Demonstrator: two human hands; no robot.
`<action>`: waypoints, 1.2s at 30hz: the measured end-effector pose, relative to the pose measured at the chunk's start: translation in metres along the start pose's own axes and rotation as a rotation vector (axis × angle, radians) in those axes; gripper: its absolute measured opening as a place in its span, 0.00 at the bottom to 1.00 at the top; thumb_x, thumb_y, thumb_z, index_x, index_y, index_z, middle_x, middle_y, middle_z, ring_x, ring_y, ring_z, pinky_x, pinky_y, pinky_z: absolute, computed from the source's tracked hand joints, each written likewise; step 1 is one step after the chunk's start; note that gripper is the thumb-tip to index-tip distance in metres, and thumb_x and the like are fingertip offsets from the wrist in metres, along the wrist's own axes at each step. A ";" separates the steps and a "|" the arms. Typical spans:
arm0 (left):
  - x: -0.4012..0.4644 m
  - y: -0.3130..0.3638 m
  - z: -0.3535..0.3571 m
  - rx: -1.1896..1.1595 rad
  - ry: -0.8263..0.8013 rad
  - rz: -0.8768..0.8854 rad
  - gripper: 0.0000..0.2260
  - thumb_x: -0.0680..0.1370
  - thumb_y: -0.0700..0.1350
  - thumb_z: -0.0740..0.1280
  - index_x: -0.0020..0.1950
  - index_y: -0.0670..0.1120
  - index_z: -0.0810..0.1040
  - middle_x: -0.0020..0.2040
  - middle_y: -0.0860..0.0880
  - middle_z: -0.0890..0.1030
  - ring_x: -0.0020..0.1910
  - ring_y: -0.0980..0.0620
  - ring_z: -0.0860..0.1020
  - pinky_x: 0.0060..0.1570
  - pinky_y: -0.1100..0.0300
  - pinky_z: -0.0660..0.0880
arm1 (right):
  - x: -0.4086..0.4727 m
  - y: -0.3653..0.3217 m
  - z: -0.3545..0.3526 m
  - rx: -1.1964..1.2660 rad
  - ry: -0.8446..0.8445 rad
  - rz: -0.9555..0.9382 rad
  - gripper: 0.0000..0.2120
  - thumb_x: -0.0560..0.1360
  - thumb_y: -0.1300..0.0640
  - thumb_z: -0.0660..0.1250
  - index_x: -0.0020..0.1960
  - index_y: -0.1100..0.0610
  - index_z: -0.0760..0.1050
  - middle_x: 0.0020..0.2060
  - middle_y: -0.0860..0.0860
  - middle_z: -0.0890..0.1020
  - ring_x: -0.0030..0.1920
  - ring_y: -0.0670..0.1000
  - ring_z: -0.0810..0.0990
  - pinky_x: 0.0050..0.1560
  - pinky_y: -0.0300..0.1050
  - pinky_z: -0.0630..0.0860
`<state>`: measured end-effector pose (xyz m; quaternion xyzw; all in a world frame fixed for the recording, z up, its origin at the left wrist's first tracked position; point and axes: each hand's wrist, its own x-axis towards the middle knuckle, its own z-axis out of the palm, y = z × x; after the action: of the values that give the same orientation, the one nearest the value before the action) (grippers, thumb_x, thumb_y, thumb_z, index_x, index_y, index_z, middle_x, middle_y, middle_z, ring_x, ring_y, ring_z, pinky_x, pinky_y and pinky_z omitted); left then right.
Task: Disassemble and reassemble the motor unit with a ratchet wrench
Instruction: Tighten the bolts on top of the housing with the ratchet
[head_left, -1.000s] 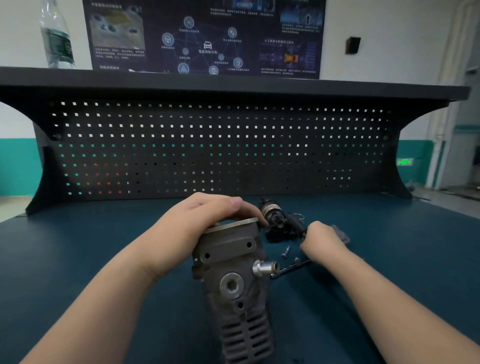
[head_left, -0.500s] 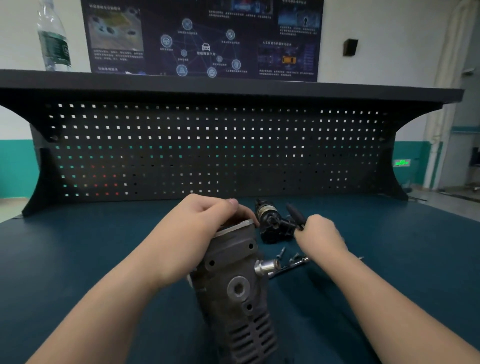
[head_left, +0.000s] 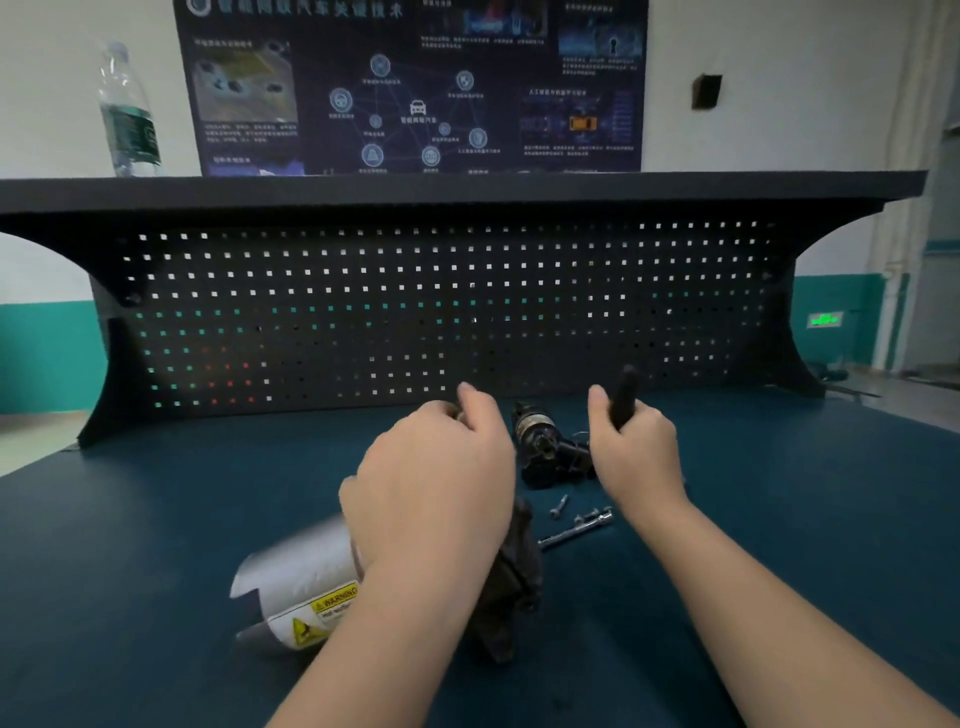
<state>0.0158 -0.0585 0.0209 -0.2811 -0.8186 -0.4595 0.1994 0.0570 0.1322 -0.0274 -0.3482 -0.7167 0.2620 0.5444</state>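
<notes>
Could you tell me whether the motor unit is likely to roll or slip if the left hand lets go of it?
Probably it would roll: the motor unit lies on its side and its silver casing looks round. Its smooth metal may slip on the table. The left hand steadies it, suggesting weight.

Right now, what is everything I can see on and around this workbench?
Motor housing: one, dark grey, on the bench under the left hand.
Silver cylinder: one, with a yellow warning label, lying left of the housing.
Small motor part: one, black, between the hands.
Loose bolt: one, silvery, on the mat.
Metal bar: one, silvery, right of the housing.
Black handle: one, gripped upright.
Bench mat: blue.
Pegboard: black, behind.
Water bottle: one, clear, on the shelf.
Poster: dark, on the wall.
Left hand: on the housing.
Right hand: gripping the handle.
</notes>
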 end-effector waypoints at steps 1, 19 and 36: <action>0.003 0.001 0.003 0.015 -0.040 -0.009 0.25 0.79 0.59 0.46 0.36 0.48 0.76 0.36 0.52 0.78 0.39 0.47 0.76 0.50 0.48 0.73 | -0.001 0.001 0.000 -0.040 0.009 -0.024 0.26 0.79 0.41 0.57 0.26 0.54 0.65 0.21 0.47 0.72 0.27 0.49 0.73 0.28 0.42 0.62; 0.026 -0.048 0.004 -0.249 -0.370 0.409 0.37 0.61 0.76 0.61 0.67 0.64 0.70 0.64 0.71 0.68 0.65 0.70 0.63 0.64 0.71 0.61 | -0.004 -0.078 -0.040 1.611 -0.398 0.479 0.11 0.67 0.55 0.72 0.31 0.60 0.81 0.33 0.54 0.82 0.33 0.46 0.83 0.33 0.34 0.78; 0.026 -0.057 0.013 -0.571 -0.390 0.381 0.17 0.67 0.59 0.73 0.56 0.61 0.81 0.52 0.65 0.82 0.53 0.66 0.78 0.55 0.62 0.74 | -0.046 -0.106 -0.039 1.199 -0.442 -0.097 0.08 0.73 0.56 0.63 0.41 0.60 0.75 0.33 0.50 0.82 0.34 0.47 0.81 0.37 0.38 0.78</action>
<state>-0.0416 -0.0644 -0.0068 -0.5540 -0.6136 -0.5615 0.0358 0.0793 0.0303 0.0356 0.1120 -0.5560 0.6580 0.4953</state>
